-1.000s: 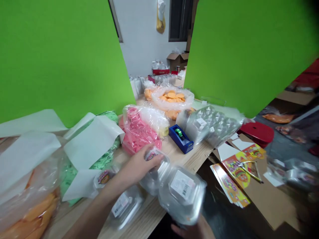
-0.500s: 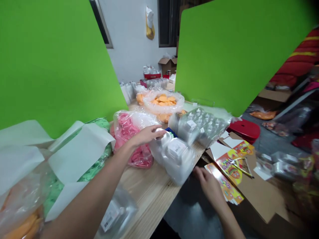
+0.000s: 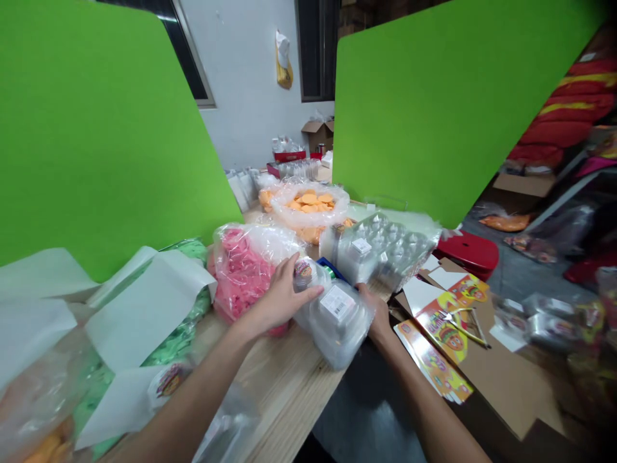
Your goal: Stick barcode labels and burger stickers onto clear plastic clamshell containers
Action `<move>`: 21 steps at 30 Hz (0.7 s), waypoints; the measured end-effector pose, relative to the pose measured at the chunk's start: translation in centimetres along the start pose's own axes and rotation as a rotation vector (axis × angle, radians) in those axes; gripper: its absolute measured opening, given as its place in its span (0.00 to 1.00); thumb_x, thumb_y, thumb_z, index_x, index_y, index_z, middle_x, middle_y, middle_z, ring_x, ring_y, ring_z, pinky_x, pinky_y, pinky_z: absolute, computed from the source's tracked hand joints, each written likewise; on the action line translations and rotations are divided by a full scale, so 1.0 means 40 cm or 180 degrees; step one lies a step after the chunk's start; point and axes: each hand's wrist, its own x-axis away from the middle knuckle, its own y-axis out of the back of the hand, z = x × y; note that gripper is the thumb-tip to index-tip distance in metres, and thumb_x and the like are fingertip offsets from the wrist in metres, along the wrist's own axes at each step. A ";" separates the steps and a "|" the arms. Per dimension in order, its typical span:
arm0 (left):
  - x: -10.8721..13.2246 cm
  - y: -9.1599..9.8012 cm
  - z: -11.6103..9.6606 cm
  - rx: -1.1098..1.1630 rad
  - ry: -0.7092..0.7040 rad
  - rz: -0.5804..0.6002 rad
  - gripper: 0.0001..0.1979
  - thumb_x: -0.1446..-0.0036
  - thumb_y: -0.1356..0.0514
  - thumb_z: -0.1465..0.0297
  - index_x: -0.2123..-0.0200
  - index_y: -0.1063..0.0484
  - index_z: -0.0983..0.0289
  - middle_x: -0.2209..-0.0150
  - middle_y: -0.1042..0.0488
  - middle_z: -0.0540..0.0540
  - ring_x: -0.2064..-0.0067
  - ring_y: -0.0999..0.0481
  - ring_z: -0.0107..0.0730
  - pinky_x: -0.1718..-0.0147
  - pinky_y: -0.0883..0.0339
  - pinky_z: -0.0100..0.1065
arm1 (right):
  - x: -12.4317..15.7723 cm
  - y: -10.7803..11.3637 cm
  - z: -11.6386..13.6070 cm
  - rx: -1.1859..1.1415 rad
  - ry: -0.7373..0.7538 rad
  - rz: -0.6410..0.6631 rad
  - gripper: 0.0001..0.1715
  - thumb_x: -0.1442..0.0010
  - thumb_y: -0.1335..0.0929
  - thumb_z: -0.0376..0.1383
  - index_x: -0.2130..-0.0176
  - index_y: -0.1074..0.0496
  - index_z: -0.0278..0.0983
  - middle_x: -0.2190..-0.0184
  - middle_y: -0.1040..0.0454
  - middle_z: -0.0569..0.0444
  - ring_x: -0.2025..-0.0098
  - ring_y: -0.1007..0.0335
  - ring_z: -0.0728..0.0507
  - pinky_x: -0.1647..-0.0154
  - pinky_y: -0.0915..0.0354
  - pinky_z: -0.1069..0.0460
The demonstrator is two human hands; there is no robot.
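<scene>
Clear plastic clamshells (image 3: 335, 318), both hands gripping

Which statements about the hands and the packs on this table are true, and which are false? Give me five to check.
1. The left hand and the right hand both hold the stack of clear clamshell containers. True.
2. A white barcode label faces up on that stack. True.
3. The plastic bag beside the left hand holds blue pieces. False: the pieces are pink.
4. The red stool stands on the wooden table. False: it stands on the floor, to the right of the table.
5. The bag of orange pieces lies nearer the camera than the stack. False: it lies farther back.
</scene>
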 end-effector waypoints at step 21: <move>-0.071 0.035 -0.019 0.0232 0.0215 -0.0163 0.18 0.40 0.41 0.67 0.47 0.35 0.63 0.45 0.33 0.59 0.48 0.30 0.44 0.52 0.34 0.51 | 0.203 -0.084 0.077 -0.0664 0.0829 -0.1399 0.26 0.38 0.34 0.41 0.43 0.40 0.37 0.42 0.39 0.46 0.45 0.38 0.37 0.48 0.38 0.36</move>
